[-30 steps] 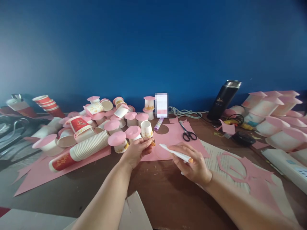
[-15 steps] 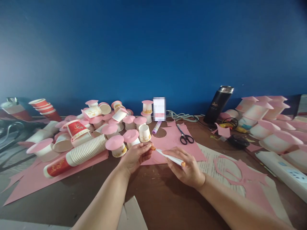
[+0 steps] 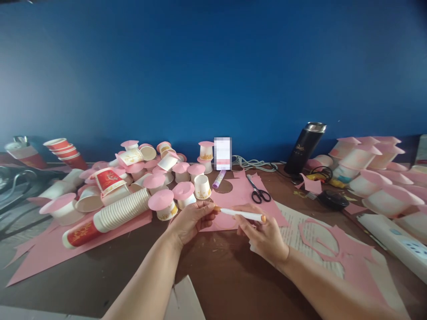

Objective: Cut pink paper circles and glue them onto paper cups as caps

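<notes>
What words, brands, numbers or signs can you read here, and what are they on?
No text can be quoted; none is legible.
Black flask: gold lettering, too small and blurred.
Printed sheet: rows of print, too small.
White panel by the wall: pixelated over.
Purple tube: markings too small.
Two red cups: gold markings, lettering or pattern unclear.
White tube in the right hand: no lettering visible.

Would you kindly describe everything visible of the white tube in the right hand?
The slim white tube looks plastic, with an orange end at the image's right and a narrower tip opposite. Gripped by the right hand above the brown table, it lies nearly level, and its tip appears to meet the orange piece pinched in the left hand.
</notes>
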`<state>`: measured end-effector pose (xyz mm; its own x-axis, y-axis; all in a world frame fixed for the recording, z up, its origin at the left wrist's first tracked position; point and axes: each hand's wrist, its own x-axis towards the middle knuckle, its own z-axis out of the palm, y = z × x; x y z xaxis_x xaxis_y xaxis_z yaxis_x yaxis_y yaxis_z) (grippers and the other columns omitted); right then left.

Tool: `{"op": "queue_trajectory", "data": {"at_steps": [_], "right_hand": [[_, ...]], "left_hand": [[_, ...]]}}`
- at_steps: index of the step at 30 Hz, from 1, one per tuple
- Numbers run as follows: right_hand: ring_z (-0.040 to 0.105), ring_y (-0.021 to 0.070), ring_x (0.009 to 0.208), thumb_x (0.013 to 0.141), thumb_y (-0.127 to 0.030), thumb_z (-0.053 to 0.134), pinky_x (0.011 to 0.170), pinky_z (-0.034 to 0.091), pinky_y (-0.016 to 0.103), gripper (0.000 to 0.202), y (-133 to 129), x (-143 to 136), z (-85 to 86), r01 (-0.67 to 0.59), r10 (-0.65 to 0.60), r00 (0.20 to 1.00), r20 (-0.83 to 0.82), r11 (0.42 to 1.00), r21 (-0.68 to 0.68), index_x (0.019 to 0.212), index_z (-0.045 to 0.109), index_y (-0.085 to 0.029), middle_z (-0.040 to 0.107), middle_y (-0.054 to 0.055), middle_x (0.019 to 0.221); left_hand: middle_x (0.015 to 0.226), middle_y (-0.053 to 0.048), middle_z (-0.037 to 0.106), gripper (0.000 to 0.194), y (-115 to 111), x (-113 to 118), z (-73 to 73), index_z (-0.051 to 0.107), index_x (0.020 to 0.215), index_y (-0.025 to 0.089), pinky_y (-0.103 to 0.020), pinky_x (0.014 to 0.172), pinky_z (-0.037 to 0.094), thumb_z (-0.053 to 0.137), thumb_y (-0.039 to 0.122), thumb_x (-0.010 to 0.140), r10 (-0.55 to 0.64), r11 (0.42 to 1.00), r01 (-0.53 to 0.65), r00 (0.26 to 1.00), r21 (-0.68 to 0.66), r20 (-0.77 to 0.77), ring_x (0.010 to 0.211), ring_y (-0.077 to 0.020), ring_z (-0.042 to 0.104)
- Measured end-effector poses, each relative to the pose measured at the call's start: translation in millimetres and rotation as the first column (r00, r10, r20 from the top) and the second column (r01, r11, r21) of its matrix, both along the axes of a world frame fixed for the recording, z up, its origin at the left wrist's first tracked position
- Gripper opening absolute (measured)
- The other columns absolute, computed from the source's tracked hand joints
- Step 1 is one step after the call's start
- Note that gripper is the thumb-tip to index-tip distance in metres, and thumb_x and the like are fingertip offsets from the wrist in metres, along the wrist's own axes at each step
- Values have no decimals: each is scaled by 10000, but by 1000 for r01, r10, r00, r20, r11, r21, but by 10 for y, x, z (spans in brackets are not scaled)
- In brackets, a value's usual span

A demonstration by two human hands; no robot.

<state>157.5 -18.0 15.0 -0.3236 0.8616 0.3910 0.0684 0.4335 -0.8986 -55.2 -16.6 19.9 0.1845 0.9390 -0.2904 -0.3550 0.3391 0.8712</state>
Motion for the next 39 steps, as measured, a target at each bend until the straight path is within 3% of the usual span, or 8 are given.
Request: {"op": "queue_trajectory", "data": {"at_steps": [8, 13, 21, 26, 29, 33, 36, 39], "right_hand": [[495, 84, 454, 832, -420, 648, 455, 396, 207, 316, 61, -15, 62, -69, -9, 976, -218, 936, -346, 977, 682, -141, 590, -20, 518], [486, 79, 449, 811, -446, 659, 464, 390, 213, 327, 35, -35, 122, -65, -7, 980, -201, 934, -351, 691, 666, -142, 587, -9, 499], [504, 96, 471, 805, -461, 658, 486, 403, 232, 320, 35, -11, 61, -72, 10, 985, -171, 929, -364, 815, 701, -144, 617, -5, 533], [501, 83, 467, 792, -448, 678, 464, 406, 209, 319, 135, -28, 38, -82, -14, 970, -244, 922, -378, 759, 684, -131, 596, -12, 531], [503, 68, 467, 739, -390, 744, 424, 418, 178, 264, 328, 54, 34, -51, -189, 868, -459, 886, -461, 793, 668, -143, 624, -11, 610], [472, 51, 419, 816, -338, 663, 348, 414, 139, 198, 654, 353, 30, 14, -515, 592, -620, 776, -631, 735, 601, -169, 651, 7, 665], [470, 48, 391, 945, -377, 432, 366, 456, 138, 337, 802, 539, 11, -34, -515, 595, -617, 751, -659, 738, 597, -169, 651, 19, 641], [486, 63, 402, 948, -382, 414, 374, 477, 159, 356, 787, 529, 10, -79, -456, 650, -608, 755, -651, 762, 623, -161, 662, 45, 673]], "left_hand": [[764, -41, 640, 357, -24, 37, 7, 674, 875, 114, -152, 530, 409, 715, 446, 751, -77, 995, 85, 990, 57, -120, 589, -45, 536], [663, -15, 591, 389, -37, 59, -10, 654, 807, 105, -170, 459, 315, 707, 484, 740, -67, 992, 87, 978, 95, -196, 505, -40, 467], [609, 2, 548, 404, -81, 47, 18, 655, 791, 101, -177, 448, 277, 703, 498, 733, -72, 993, 92, 971, 76, -228, 477, -36, 422], [689, -40, 625, 482, -51, 143, 38, 656, 871, 107, -196, 481, 376, 637, 574, 753, -51, 992, 88, 937, 91, -345, 519, -74, 504], [770, -74, 680, 543, -26, 183, 32, 644, 942, 127, -230, 518, 443, 565, 636, 770, 42, 993, 18, 874, 118, -484, 555, -114, 570], [766, -76, 699, 531, -19, 167, 16, 660, 908, 143, -238, 515, 454, 553, 643, 767, 155, 974, -15, 768, 225, -621, 597, -155, 615], [742, -71, 706, 509, -25, 158, 1, 674, 874, 151, -248, 524, 455, 538, 633, 779, 189, 959, 15, 712, 283, -676, 604, -171, 624], [736, -65, 713, 481, -24, 161, -24, 675, 826, 161, -262, 569, 458, 508, 612, 810, 198, 939, 85, 657, 332, -727, 610, -179, 638]]}}
